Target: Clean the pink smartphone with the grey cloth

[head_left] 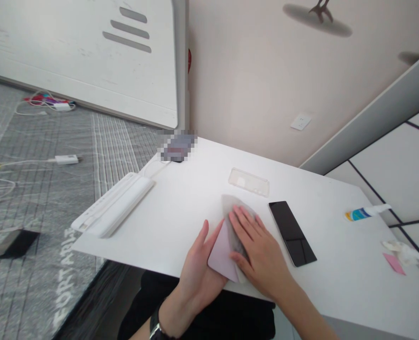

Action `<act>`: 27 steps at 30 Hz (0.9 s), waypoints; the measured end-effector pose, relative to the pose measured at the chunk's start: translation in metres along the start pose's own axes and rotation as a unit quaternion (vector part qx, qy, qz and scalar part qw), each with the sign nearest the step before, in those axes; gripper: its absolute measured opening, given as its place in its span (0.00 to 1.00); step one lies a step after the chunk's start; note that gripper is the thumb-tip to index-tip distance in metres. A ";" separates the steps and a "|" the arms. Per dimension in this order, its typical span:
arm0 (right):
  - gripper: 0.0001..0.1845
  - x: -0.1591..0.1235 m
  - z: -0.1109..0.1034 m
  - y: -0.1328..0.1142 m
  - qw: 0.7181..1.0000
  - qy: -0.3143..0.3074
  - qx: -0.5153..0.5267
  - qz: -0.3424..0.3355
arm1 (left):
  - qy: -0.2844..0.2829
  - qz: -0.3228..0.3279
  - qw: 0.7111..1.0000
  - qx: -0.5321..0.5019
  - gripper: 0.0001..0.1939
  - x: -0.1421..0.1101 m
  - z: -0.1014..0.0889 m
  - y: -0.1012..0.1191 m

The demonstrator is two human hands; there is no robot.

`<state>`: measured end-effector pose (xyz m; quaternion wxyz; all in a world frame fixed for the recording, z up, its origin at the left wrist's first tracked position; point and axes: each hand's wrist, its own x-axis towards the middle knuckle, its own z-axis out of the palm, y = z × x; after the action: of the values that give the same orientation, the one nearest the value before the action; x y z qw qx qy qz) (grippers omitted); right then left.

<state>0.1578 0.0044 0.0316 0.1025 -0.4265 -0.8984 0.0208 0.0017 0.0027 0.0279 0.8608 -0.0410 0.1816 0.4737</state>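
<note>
Nearest the camera are the person's two hands, and a black watch sits on the left wrist. The left hand is half open, with the thumb standing up, and its palm lies against the left edge of a flat pink thing. I cannot tell if its fingers grip it. The right hand is open with spread fingers and lies on a thin grey cloth, which covers the upper part of the pink thing. These two things are on a white table, near its front edge. Their long axis points away from the person and leans a little to the right. Just beside the right hand lies a black phone, and beyond the hands is a clear plastic case. Left of them lies a long white box. At the right are a small tube and a pink paper.
</note>
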 end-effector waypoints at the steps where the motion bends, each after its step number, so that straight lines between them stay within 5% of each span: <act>1: 0.39 0.000 -0.002 0.001 1.000 0.006 -0.007 0.009 | 0.001 0.005 1.000 -0.001 0.27 0.000 0.000 0.000; 6: 0.37 0.001 -0.004 -0.001 0.994 -0.046 0.004 -0.094 | 0.011 -0.049 0.998 -0.026 0.34 0.001 -0.001 0.001; 11: 0.32 0.003 0.002 0.005 0.997 -0.002 -0.044 0.068 | 0.030 -0.011 0.999 0.007 0.27 -0.001 0.004 0.000; 16: 0.37 -0.002 0.006 -0.017 0.999 -0.037 -0.014 -0.032 | 0.047 -0.061 0.997 -0.021 0.37 -0.001 0.002 0.000; 22: 0.43 0.003 0.012 -0.020 0.994 0.025 -0.029 0.105 | 0.034 0.002 0.999 -0.003 0.27 -0.001 0.002 0.000; 27: 0.51 -0.009 0.016 -0.052 1.000 0.005 -0.011 -0.004 | 0.023 -0.077 0.997 -0.016 0.39 -0.002 -0.006 -0.002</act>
<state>0.1205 -0.0353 0.0205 0.1026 -0.4246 -0.8995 0.0080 0.0008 -0.0009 0.0229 0.8896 -0.0792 0.1902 0.4076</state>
